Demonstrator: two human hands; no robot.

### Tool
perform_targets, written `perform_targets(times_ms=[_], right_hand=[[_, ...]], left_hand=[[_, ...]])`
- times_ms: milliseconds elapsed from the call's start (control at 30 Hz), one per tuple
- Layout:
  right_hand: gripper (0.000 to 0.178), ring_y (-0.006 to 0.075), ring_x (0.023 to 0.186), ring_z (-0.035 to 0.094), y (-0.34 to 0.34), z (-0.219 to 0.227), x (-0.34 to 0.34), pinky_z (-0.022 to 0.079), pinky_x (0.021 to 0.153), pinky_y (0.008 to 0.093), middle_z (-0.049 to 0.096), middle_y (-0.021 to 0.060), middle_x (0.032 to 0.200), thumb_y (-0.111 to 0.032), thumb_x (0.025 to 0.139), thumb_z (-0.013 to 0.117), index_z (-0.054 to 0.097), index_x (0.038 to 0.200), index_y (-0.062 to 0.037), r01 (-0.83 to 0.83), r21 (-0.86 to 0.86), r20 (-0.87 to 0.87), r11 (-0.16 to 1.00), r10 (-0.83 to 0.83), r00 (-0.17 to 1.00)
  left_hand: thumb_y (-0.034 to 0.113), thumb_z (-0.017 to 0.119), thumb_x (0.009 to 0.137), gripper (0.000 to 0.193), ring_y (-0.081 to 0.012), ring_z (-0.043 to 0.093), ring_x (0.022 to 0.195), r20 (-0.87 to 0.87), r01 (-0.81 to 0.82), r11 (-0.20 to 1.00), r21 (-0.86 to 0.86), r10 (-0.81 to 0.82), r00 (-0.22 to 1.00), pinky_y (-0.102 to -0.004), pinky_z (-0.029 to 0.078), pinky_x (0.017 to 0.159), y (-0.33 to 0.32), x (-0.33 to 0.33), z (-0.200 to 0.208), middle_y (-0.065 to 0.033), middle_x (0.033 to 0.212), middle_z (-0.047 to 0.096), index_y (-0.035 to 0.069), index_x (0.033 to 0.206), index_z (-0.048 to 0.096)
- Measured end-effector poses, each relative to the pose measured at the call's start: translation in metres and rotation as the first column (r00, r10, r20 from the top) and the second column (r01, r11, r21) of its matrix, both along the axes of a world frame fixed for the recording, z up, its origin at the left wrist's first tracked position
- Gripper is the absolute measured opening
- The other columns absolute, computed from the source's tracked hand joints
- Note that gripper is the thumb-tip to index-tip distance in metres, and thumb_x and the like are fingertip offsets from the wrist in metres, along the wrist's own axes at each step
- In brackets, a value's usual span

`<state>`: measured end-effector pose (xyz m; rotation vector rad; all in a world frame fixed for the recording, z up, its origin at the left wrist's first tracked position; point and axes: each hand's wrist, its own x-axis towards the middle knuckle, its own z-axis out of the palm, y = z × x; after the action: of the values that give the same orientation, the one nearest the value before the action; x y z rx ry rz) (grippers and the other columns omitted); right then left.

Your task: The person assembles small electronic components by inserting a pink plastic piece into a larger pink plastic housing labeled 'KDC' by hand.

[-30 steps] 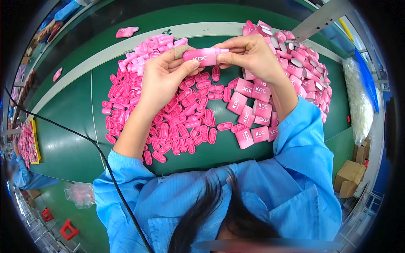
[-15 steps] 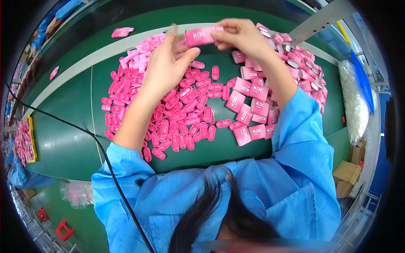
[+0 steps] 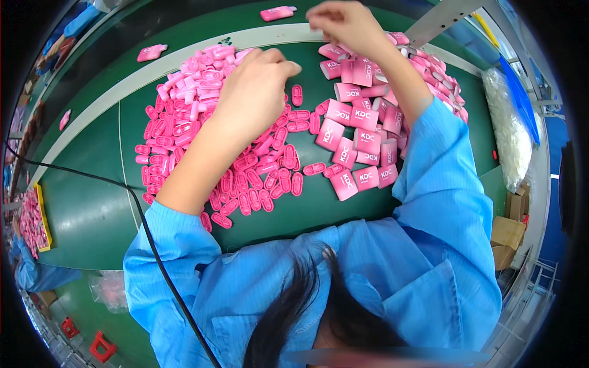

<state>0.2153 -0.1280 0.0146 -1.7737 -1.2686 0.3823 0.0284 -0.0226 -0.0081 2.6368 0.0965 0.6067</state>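
Note:
My left hand [image 3: 257, 83] is over the pile of small pink oval caps [image 3: 251, 161]. Its thumb sticks out to the right, while the bent fingers are mostly hidden behind the knuckles, so I cannot see whether they hold anything. Beyond the pile of flat pink cases [image 3: 366, 141], my right hand [image 3: 348, 27] is raised near the far edge with loosely bent fingers apart and nothing visible in them. A pink case with a narrow spout-like end [image 3: 277, 13] lies on the far green strip, left of my right hand.
Another spouted pink case [image 3: 151, 53] lies farther left on the strip. A black cable [image 3: 147, 214] crosses the left side. At the right are a metal post [image 3: 443, 21], a bag of white material [image 3: 510, 132] and cardboard boxes [image 3: 508, 233]. A yellow-edged tray [image 3: 43, 218] stands far left.
The pink case that was between my hands now lies on the far strip, let go. My right hand has moved up and away; my left has turned down over the caps.

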Motion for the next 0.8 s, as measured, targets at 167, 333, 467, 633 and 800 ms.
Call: perform_targets(times_ms=[167, 333, 467, 633, 800], right_hand=[[0.02, 0.0234, 0.074, 0.057, -0.076, -0.018, -0.057, 0.047, 0.068, 0.0301, 0.061, 0.0092, 0.082, -0.013, 0.072, 0.064, 0.063, 0.089, -0.0022, 0.035, -0.234, 0.403, 0.972, 0.064, 0.913], [0.031, 0.0279, 0.088, 0.052, -0.089, -0.023, -0.069, 0.042, 0.083, 0.035, 0.057, 0.0085, 0.097, -0.008, 0.069, 0.063, 0.061, 0.1, -0.0043, 0.019, -0.196, 0.632, 0.98, 0.112, 0.767], [0.034, 0.0266, 0.084, 0.055, -0.077, -0.019, -0.07, 0.046, 0.074, 0.036, 0.054, 0.0114, 0.099, -0.006, 0.068, 0.064, 0.06, 0.101, -0.0029, -0.091, -0.428, 0.634, 0.899, 0.371, 0.678], [0.032, 0.0196, 0.073, 0.058, -0.06, 0.002, -0.067, 0.047, 0.061, 0.03, 0.054, 0.0095, 0.084, -0.006, 0.071, 0.066, 0.057, 0.101, 0.0006, -0.155, -0.341, 0.358, 0.927, 0.281, 0.89], [0.029, 0.0121, 0.076, 0.06, -0.026, -0.015, -0.066, 0.049, 0.068, 0.0229, 0.061, 0.0084, 0.091, -0.011, 0.08, 0.064, 0.054, 0.103, 0.0034, -0.112, 0.023, -0.535, 0.993, 0.107, 0.838]], left_hand=[[0.001, 0.052, 0.067, 0.019, -0.027, 0.057, 0.085, 0.024, 0.324, 0.904, 0.279, -0.344, 0.939, -0.0361, 0.047, 0.074, -0.007, 0.01, -0.018, -0.0092, 0.081, 0.059, 0.003, 0.082, 0.063], [0.006, 0.056, 0.072, 0.021, -0.0271, 0.059, 0.081, -0.296, 0.309, 0.868, 0.388, -0.201, 0.934, -0.036, 0.048, 0.072, -0.012, 0.014, -0.007, -0.0123, 0.083, 0.059, 0.003, 0.091, 0.062], [0.008, 0.057, 0.076, 0.019, -0.0226, 0.059, 0.072, -0.129, 0.145, 0.966, 0.214, -0.119, 0.984, -0.0323, 0.049, 0.065, -0.009, 0.006, -0.002, -0.0106, 0.073, 0.054, 0.003, 0.095, 0.062], [0.008, 0.06, 0.08, 0.035, -0.0128, 0.06, 0.074, -0.089, 0.0, 0.58, -0.815, -0.125, 0.988, -0.0241, 0.049, 0.065, 0.011, -0.014, -0.011, -0.0086, 0.088, 0.06, 0.007, 0.114, 0.055], [0.006, 0.059, 0.082, 0.039, -0.0148, 0.062, 0.079, 0.06, 0.061, 0.184, -0.981, -0.008, 0.998, -0.0218, 0.05, 0.07, 0.015, -0.019, -0.008, -0.0107, 0.095, 0.062, -0.003, 0.118, 0.048]])
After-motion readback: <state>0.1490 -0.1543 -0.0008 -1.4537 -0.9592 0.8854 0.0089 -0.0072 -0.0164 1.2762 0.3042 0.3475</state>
